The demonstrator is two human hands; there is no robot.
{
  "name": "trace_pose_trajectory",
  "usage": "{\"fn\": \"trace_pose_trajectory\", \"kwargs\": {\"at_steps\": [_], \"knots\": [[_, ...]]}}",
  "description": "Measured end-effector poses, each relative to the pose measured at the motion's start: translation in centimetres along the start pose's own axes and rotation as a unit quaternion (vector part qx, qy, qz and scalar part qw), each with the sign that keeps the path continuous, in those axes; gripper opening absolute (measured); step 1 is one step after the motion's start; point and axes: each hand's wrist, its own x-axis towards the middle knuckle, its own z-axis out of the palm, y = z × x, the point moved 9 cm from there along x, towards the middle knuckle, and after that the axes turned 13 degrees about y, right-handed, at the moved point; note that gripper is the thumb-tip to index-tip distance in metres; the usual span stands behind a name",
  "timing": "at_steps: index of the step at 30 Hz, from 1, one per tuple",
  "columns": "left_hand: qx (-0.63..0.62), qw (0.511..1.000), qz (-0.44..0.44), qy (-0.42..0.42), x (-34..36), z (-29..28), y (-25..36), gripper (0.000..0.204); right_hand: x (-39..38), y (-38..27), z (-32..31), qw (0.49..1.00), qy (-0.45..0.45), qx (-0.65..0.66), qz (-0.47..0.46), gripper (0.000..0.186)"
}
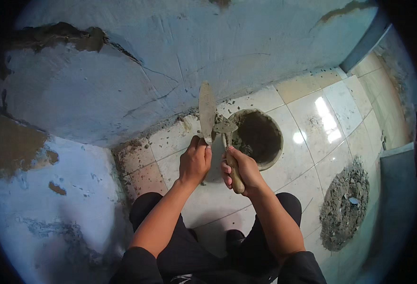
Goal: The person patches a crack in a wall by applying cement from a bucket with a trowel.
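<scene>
While the left hand [194, 162] pinches a grey oblong blade [207, 109] | right hand [244, 171] curls fingers round a wooden-handled, mortar-smeared trowel [237, 181]

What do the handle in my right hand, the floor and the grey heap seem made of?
Handle: probably wood, worn smooth, judging by its tan colour. Floor: likely glazed ceramic tile; it mirrors lights and shows joints. Heap: perhaps sandy mortar, matte; it looks crumbly.
</scene>
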Motion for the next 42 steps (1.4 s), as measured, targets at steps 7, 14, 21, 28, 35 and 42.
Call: {"fn": "trace_pose_trajectory", "kwargs": {"at_steps": [7,14,21,28,35,42], "knots": [[-0.049,0.995,0.038,-0.076,-0.2,1.3,1.9,0.014,1.0,-1.9,-1.7,0.999,-0.015,-0.004,-0.041,0.039],[-0.059,0.987,0.015,-0.148,-1.3,3.3,0.5,0.021,1.0,-7.2,-1.3,0.985,-0.053,-0.017,-0.161,0.040],[-0.166,0.929,-0.318,-0.093,-1.8,3.8,-5.0,0.036,-0.3,-6.7,6.2,0.973,-0.123,-0.002,-0.196,0.044],[-0.121,0.971,-0.167,-0.116,-4.7,5.2,-10.8,0.031,-0.2,-5.9,24.3,0.940,-0.202,0.059,-0.269,0.034],[-0.160,0.976,-0.148,0.014,-3.8,4.7,-10.7,0.020,1.6,-8.0,34.0,0.869,-0.206,0.042,-0.447,0.025],[-0.520,0.661,-0.531,-0.103,-9.7,7.8,-16.6,0.035,1.4,-11.1,35.8,0.757,-0.033,-0.132,-0.640,0.024]]}}
